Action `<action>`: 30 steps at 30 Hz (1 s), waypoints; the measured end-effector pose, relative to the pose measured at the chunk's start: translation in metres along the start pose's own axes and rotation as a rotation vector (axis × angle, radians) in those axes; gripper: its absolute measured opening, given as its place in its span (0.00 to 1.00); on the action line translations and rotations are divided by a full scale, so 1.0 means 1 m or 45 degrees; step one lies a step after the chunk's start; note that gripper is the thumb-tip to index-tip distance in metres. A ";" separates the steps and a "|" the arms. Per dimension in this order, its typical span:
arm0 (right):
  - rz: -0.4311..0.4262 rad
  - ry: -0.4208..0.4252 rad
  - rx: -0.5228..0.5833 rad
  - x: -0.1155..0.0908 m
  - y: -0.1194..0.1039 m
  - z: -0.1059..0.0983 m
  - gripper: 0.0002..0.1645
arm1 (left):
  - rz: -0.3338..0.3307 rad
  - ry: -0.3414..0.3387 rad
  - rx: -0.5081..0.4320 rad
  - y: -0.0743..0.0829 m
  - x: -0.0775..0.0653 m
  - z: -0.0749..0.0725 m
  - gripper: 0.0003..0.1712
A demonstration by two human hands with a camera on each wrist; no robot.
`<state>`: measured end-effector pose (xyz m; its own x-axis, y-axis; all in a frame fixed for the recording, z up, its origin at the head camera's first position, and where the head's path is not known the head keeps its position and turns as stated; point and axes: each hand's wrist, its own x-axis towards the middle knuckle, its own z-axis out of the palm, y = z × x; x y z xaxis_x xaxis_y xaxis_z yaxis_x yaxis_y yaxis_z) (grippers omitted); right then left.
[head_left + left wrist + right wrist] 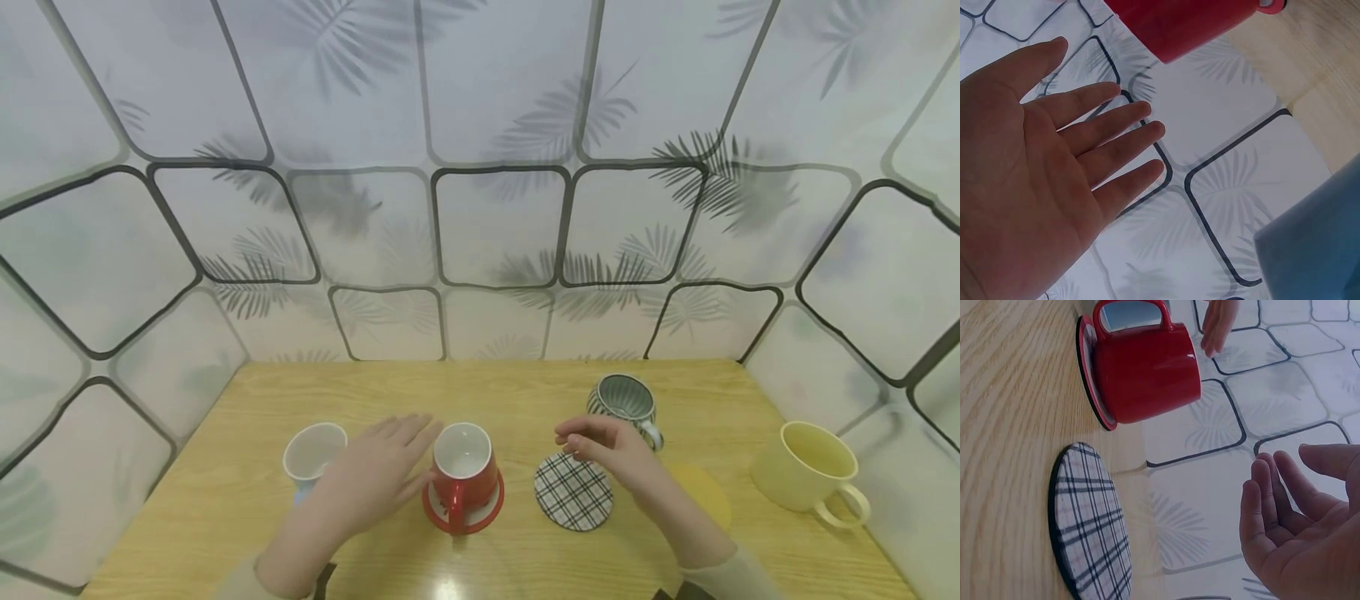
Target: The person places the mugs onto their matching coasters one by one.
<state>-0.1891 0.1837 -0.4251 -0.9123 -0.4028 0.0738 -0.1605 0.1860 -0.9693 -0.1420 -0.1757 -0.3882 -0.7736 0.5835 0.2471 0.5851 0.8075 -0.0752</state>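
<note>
A red mug (467, 483) with a white inside stands upright on a round red-rimmed coaster (491, 518), its handle toward me. My left hand (378, 471) hovers just left of it, fingers straight and palm bare in the left wrist view. Below and left of that hand is a light-blue mug (315, 454) with a white inside, partly hidden by it. My right hand (615, 450) hangs over the far edge of a plaid coaster (573, 493), fingers loosely bent and holding nothing. Behind it stands a green striped mug (622, 398).
At the right a yellow mug (795, 475) stands with its handle toward the near right. A round yellow coaster (701, 493) lies beside my right forearm, which partly covers it. Patterned panels (495, 225) wall the wooden table (405, 558) at the back and both sides.
</note>
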 end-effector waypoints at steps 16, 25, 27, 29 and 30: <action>0.021 0.106 -0.029 -0.008 -0.004 -0.022 0.22 | 0.037 -0.027 -0.059 0.022 0.012 -0.002 0.37; 0.032 0.157 -0.019 -0.012 -0.005 -0.032 0.23 | 0.118 0.033 -0.030 0.031 0.014 0.004 0.35; 0.032 0.163 -0.013 -0.013 -0.004 -0.035 0.23 | 0.136 0.057 -0.037 0.032 0.015 0.006 0.34; 0.023 0.167 -0.003 -0.014 -0.003 -0.037 0.22 | 0.153 0.080 -0.037 0.034 0.015 0.007 0.34; 0.018 0.169 0.005 -0.014 -0.002 -0.038 0.22 | 0.162 0.091 -0.032 0.035 0.015 0.007 0.34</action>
<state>-0.1900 0.2234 -0.4148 -0.9562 -0.2783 0.0904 -0.1464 0.1875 -0.9713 -0.1353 -0.1383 -0.3939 -0.6740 0.6728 0.3051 0.6839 0.7244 -0.0867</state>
